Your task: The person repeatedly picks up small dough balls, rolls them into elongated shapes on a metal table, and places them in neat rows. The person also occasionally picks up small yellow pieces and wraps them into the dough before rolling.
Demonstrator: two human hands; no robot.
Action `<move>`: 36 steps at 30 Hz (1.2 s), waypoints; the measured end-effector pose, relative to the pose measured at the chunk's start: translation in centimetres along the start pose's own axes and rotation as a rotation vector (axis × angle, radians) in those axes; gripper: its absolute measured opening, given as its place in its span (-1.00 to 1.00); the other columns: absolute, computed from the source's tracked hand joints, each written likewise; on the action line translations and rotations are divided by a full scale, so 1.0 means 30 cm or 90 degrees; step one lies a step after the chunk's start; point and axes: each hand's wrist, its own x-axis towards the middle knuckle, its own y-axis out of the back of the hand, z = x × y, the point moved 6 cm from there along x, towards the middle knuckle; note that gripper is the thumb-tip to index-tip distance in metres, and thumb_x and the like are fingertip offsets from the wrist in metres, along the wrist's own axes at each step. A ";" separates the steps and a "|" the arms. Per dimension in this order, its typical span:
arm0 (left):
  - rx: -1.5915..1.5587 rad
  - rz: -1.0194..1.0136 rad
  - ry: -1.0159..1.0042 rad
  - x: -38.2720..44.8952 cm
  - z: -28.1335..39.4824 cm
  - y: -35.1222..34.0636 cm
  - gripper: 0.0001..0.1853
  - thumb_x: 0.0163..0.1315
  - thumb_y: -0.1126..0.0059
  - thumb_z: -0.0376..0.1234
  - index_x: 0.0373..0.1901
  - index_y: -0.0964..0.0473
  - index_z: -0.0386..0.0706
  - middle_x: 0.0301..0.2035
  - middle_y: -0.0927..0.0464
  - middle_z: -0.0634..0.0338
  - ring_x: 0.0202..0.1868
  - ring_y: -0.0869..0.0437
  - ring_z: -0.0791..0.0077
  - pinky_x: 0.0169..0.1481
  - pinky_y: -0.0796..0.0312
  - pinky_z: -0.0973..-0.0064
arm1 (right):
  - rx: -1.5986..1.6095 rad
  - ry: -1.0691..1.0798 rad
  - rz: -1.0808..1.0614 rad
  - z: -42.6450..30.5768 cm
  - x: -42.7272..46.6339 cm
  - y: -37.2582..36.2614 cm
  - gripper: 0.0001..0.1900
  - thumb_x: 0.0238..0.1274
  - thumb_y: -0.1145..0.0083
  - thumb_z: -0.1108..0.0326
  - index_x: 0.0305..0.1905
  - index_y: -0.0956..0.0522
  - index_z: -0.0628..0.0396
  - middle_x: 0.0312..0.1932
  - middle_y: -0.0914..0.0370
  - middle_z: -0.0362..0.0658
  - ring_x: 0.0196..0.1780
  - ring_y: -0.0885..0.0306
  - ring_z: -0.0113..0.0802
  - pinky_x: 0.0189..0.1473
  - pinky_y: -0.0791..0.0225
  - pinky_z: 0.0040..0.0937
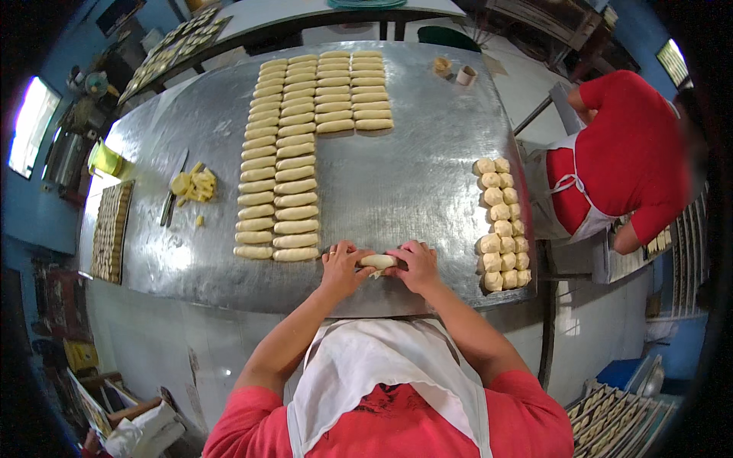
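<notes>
Between my hands, near the front edge of the metal table (389,212), lies one short dough roll (378,261). My left hand (345,264) grips its left end, and my right hand (416,264) has the right end. A thin flap of dough hangs from the roll's near side. Just left of my left hand begin long columns of shaped dough rolls (295,213), laid side by side up the table. Off to the right, several round dough pieces (503,229) sit in close columns by the table's right edge.
At left are a knife (167,207), a pile of yellow sticks (200,184), a yellow-green container (105,158) and a filled tray (111,232). Two small cups (466,75) stand at the far right. A co-worker in red (624,154) stands beyond the right edge.
</notes>
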 end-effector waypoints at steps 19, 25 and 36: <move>-0.046 -0.019 0.094 -0.164 0.051 0.015 0.03 0.01 -0.60 -0.22 0.55 -0.22 0.05 0.33 -0.30 -0.07 0.36 -0.36 -0.15 0.38 -0.23 -0.16 | 0.019 0.136 0.077 -0.154 -0.197 0.085 -0.34 0.23 -0.33 0.39 0.44 -0.42 0.23 0.42 -0.43 0.16 0.43 -0.40 0.18 0.45 -0.29 0.00; -0.117 0.091 0.150 -0.353 -0.052 0.049 -0.07 0.05 -0.57 -0.25 0.49 -0.29 -0.08 0.27 -0.36 -0.22 0.31 -0.40 -0.22 0.37 -0.30 -0.06 | -0.106 0.132 -0.007 -0.155 0.040 -0.123 -0.03 0.44 -0.12 -0.15 0.63 0.03 0.32 0.65 0.08 0.37 0.67 0.08 0.39 0.60 0.17 0.37; -0.172 0.139 0.244 -0.526 -0.141 0.092 -0.12 0.15 -0.49 -0.39 0.51 -0.22 -0.20 0.21 -0.35 -0.12 0.22 -0.41 0.02 0.20 -0.43 0.23 | -0.081 0.094 0.011 -0.220 0.163 -0.130 0.00 0.44 0.07 -0.38 0.57 -0.10 0.37 0.65 0.05 0.33 0.67 0.09 0.35 0.62 0.24 0.35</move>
